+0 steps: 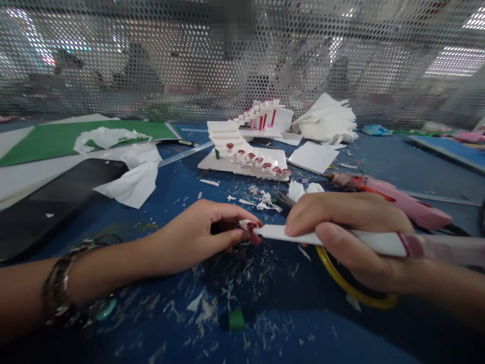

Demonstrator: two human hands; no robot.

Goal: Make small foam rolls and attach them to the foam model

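Note:
My left hand [197, 230] is closed in a pinch on a small white piece [244, 223] with dark red colour on it; the fingertips are stained red too. In my right hand [356, 227] lies a white marker [386, 244] with a dark red band and a pale barrel. Its narrow end reaches the red part of the piece. Below the right hand curves the yellow handle [337, 280] of a pair of scissors, partly hidden. Ahead stands a white stair model [242, 169] with a row of red-topped pieces along its front.
A pink glue gun [413, 202] rests at the right. Behind are a second stair model [265, 119] and stacked white paper [328, 121]. A black phone [56, 197], crumpled tissue [132, 177] and green board [45, 139] lie left. White scraps litter the blue table [288, 323] near a green cylinder [236, 319].

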